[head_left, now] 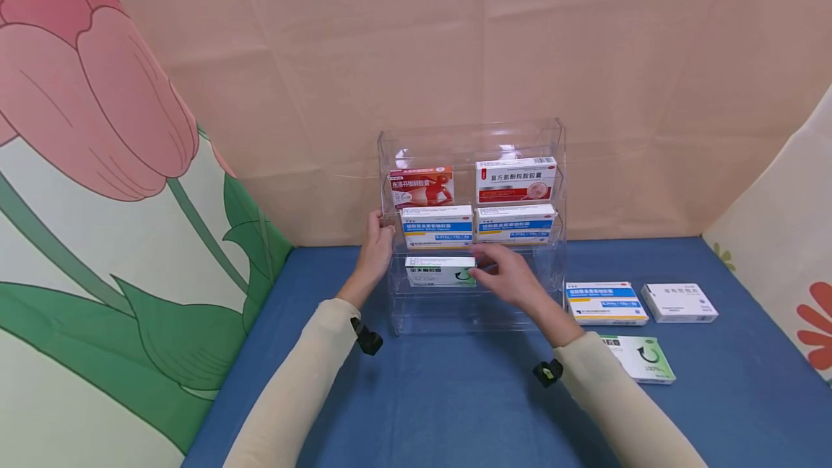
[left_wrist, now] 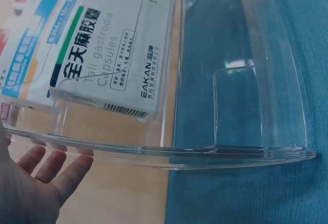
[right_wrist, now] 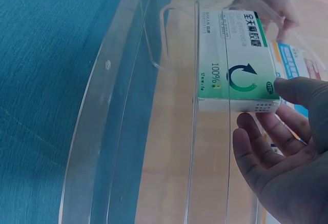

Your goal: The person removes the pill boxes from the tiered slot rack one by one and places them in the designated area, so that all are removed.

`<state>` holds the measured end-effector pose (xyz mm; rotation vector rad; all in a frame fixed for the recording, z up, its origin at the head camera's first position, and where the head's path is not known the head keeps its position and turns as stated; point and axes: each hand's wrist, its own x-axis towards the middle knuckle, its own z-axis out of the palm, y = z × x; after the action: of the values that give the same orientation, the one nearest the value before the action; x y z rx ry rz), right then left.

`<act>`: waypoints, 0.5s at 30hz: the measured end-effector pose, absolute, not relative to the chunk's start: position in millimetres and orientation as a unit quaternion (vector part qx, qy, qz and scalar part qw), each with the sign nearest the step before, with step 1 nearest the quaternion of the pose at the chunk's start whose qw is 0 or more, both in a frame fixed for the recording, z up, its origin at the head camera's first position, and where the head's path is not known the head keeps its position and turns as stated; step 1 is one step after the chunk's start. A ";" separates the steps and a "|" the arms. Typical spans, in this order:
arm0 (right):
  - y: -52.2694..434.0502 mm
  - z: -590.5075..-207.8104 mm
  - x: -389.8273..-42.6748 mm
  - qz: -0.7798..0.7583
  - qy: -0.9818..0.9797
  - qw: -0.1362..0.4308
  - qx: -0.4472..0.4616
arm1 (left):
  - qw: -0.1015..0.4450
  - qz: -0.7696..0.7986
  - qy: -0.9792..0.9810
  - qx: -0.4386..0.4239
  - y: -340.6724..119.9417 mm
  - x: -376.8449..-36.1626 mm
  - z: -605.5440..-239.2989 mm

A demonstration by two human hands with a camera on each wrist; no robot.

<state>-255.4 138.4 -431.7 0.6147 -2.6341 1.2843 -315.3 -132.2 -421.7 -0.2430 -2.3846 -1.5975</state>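
Observation:
A clear acrylic display rack [head_left: 455,315] with stepped tiers stands on the blue table. In its lowest filled tier, at the left, sits a green-and-white medicine box [head_left: 440,272], labelled Tall Gastrodia Capsules in the left wrist view. My right hand [head_left: 508,276] pinches the right end of this box; the right wrist view has the thumb at its corner and the fingers by its end. At the rack's left side, my left hand [head_left: 375,255] rests with extended fingers [left_wrist: 72,178] against the side wall. Its thumb is not clearly visible in the left wrist view.
Two blue-and-white boxes, left [head_left: 437,228] and right [head_left: 516,225], fill the middle tier. Above them stand a red box [head_left: 422,187] and a red-and-white box [head_left: 516,180]. Right of the rack lie a blue-and-white box [head_left: 607,303], a white box [head_left: 679,303] and a green-and-white box [head_left: 640,360].

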 end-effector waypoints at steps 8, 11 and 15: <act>130.1 -431.6 -255.8 0.403 -0.891 0.076 0.195 | 0.129 -0.550 -0.822 -0.077 -131.8 -315.4 -421.1; 127.9 -431.8 -255.3 0.393 -0.898 0.071 0.185 | 0.126 -0.550 -0.822 -0.077 -131.5 -314.9 -420.7; 126.7 -431.7 -253.6 0.386 -0.900 0.080 0.185 | 0.122 -0.554 -0.820 -0.081 -131.3 -313.7 -420.1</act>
<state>-253.6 126.7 -431.7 0.5541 -2.6932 1.1531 -313.7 -131.3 -420.1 -0.2372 -2.3920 -1.6168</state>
